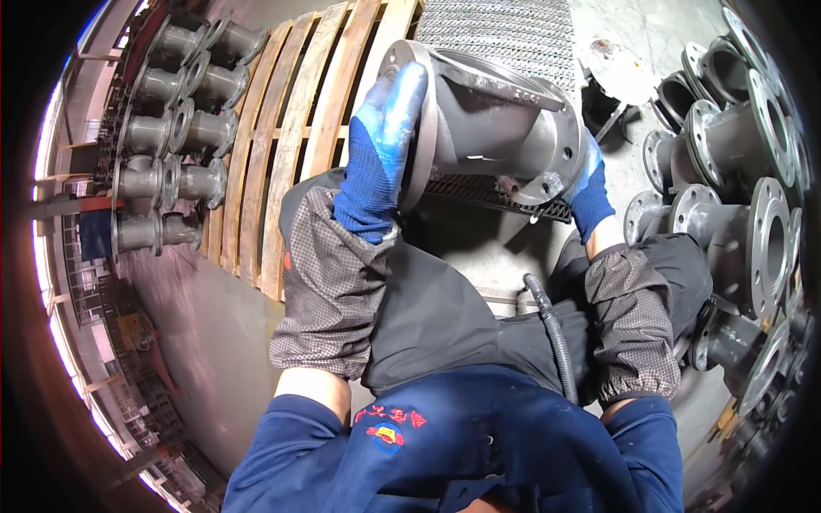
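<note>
Between my two hands is a grey cast-metal flanged pipe fitting (479,141), lying on its side with a round flange at each end and another flanged opening facing up and away. My left hand (380,150), in a blue coated glove, grips the left end flange with the thumb and fingers along its rim. At the other end my right hand (590,188), gloved the same way, holds the right flange; its fingers are mostly hidden behind the metal. The fitting is above my knees, in front of a metal grating (505,34); whether it rests on the grating I cannot tell.
A wooden pallet (295,111) lies to the left, with rows of similar flanged fittings (150,132) beyond it. More fittings (727,137) are stacked close on my right. A round-topped stand (614,73) is at far right. A corrugated hose (554,338) crosses my lap.
</note>
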A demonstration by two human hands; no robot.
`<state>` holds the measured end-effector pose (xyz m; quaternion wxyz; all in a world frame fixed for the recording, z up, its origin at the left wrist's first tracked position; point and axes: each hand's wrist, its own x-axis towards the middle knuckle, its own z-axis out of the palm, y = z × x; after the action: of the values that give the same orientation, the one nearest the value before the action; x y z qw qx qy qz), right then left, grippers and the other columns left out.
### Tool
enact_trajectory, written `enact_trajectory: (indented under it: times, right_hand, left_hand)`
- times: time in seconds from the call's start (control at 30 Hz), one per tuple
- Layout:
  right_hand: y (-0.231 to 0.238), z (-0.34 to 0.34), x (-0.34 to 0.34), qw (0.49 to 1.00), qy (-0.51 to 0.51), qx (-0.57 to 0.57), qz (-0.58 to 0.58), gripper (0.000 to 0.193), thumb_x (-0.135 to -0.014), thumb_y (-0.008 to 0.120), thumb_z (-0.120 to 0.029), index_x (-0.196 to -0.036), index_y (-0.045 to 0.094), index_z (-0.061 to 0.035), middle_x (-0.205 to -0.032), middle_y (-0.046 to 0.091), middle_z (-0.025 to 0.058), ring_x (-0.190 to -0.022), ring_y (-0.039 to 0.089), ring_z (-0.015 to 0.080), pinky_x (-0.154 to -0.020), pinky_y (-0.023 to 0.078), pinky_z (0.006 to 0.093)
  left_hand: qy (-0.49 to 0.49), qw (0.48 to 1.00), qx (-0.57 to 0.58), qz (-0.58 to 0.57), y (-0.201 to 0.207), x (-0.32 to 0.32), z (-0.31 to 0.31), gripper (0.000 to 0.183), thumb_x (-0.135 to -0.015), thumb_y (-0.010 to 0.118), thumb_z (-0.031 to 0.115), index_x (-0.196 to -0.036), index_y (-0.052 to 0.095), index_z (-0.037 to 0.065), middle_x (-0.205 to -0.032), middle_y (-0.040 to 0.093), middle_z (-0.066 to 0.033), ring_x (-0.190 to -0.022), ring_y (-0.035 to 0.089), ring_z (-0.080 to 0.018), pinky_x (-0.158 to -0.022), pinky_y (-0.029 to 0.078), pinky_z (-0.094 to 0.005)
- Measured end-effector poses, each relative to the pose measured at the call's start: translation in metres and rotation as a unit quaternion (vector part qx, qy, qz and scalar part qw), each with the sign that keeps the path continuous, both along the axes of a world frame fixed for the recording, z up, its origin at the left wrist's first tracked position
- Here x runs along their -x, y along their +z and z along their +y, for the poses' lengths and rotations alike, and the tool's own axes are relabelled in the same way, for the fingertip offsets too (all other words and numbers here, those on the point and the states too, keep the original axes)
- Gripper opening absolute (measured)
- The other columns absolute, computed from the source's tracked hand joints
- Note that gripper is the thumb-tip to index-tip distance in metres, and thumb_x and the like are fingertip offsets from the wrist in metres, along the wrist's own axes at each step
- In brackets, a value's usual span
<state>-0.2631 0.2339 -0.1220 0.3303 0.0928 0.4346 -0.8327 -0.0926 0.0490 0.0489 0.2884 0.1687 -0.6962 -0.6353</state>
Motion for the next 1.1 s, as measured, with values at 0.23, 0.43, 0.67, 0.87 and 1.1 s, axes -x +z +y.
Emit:
enact_trajectory:
  times: [0.23, 0.43, 0.67, 0.87, 1.1]
  right_hand:
    - [0.033, -0.009, -0.028, 0.999, -0.018, 0.027, -0.016, 0.046, -0.097, 0.049, -0.04, -0.13, 0.052, -0.0082, -0.117, 0.061, 0.0097, -0.1, 0.061, 0.0253, -0.085, 0.052, 0.0416]
    - [0.036, -0.032, -0.034, 0.995, -0.054, -0.086, -0.011, 0.05, -0.093, 0.054, -0.042, -0.123, 0.056, -0.0008, -0.107, 0.062, 0.0103, -0.092, 0.061, 0.0196, -0.078, 0.052, 0.0341]
    - [0.06, -0.046, -0.037, 0.984, -0.029, -0.155, 0.077, 0.045, -0.097, 0.049, -0.036, -0.115, 0.059, 0.0038, -0.105, 0.064, 0.0108, -0.091, 0.06, 0.0169, -0.082, 0.049, 0.0303]
    - [0.042, -0.028, -0.058, 0.966, -0.038, -0.21, 0.15, 0.045, -0.102, 0.042, -0.03, -0.129, 0.053, 0.0035, -0.116, 0.062, 0.0109, -0.101, 0.059, 0.0157, -0.088, 0.048, 0.0284]
    - [-0.004, 0.053, -0.072, 0.856, 0.024, -0.324, 0.403, 0.024, -0.098, 0.042, -0.011, -0.112, 0.057, 0.002, -0.095, 0.063, 0.0072, -0.083, 0.06, 0.0163, -0.072, 0.05, 0.0288]
  left_hand:
    - [0.008, 0.77, 0.637, -0.005, -0.014, -0.001, -0.054, 0.044, -0.091, 0.055, 0.005, -0.133, 0.046, -0.005, -0.12, 0.059, -0.0212, -0.106, 0.062, -0.0302, -0.09, 0.05, -0.0351]
    - [-0.014, 0.975, 0.223, -0.007, -0.029, -0.018, -0.049, 0.042, -0.095, 0.045, 0.003, -0.136, 0.042, -0.006, -0.131, 0.053, -0.0259, -0.115, 0.058, -0.036, -0.098, 0.048, -0.0396]
    - [0.007, 0.971, 0.232, -0.058, -0.053, -0.038, -0.072, 0.041, -0.101, 0.041, 0.009, -0.14, 0.038, -0.005, -0.135, 0.05, -0.0237, -0.118, 0.057, -0.0311, -0.1, 0.047, -0.0374]
    - [0.04, 0.889, 0.452, -0.06, -0.047, -0.044, -0.068, 0.047, -0.093, 0.051, -0.002, -0.139, 0.043, -0.002, -0.133, 0.054, -0.0198, -0.123, 0.055, -0.03, -0.102, 0.045, -0.0333]
    - [0.013, 0.953, 0.302, 0.01, -0.071, -0.044, -0.035, 0.035, -0.093, 0.058, 0.006, -0.128, 0.053, 0.002, -0.136, 0.047, -0.0297, -0.123, 0.051, -0.0391, -0.102, 0.042, -0.0405]
